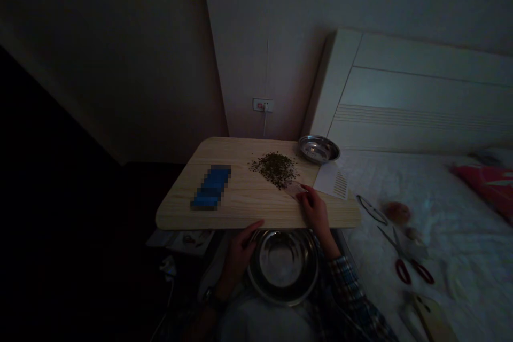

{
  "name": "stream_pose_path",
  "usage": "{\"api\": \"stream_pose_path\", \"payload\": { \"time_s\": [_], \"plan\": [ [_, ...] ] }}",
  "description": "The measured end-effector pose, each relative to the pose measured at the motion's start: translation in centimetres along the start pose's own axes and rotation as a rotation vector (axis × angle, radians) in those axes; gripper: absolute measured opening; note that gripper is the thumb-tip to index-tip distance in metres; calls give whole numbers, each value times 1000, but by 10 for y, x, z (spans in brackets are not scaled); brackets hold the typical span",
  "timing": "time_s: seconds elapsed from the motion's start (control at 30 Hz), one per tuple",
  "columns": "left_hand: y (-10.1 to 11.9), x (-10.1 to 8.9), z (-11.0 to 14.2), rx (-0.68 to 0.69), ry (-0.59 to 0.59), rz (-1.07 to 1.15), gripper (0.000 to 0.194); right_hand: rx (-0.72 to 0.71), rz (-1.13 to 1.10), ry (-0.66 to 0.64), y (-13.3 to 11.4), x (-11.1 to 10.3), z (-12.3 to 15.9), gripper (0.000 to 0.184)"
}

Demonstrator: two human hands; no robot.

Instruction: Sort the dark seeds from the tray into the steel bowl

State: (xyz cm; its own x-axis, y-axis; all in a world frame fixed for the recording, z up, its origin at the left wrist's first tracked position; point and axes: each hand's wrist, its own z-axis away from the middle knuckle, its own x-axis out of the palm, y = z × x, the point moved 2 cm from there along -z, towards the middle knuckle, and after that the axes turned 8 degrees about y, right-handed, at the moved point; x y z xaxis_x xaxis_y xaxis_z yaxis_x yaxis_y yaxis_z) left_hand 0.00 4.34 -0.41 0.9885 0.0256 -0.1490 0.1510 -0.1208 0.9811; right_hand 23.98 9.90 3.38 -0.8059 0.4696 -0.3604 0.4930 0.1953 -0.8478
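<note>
A loose pile of small dark greenish-brown grains or seeds (276, 167) lies spread on the pale wooden tabletop (240, 214). My right hand (315, 207) pinches a thin, see-through flat piece like a card (294, 189), whose far edge touches the near side of the pile. Below the table's front edge, a shiny metal bowl (280, 259) sits over my lap. My left hand (242, 248) is closed at the bowl's left rim, with a finger reaching up to the table edge. Dim light hides how its other fingers lie.
Another metal bowl (319, 148) stands at the table's back right, beside a white sheet (332, 181). A blurred-out blue object (212, 188) lies at the left. Red-handled scissors (403, 256) and a phone (433, 318) lie on the bed (473, 256). A wall socket (263, 105) has a cord.
</note>
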Motion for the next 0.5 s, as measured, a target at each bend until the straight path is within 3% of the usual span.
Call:
{"api": "stream_pose_path", "payload": {
  "time_s": [0.27, 0.5],
  "plan": [
    [-1, 1, -1, -4, -28, 10, 43, -1, -27, -59, -2, 0, -1, 34],
    [-4, 0, -1, -7, -25, 14, 46, 47, -90, -13, -2, 2, -4, 33]
  ]
}}
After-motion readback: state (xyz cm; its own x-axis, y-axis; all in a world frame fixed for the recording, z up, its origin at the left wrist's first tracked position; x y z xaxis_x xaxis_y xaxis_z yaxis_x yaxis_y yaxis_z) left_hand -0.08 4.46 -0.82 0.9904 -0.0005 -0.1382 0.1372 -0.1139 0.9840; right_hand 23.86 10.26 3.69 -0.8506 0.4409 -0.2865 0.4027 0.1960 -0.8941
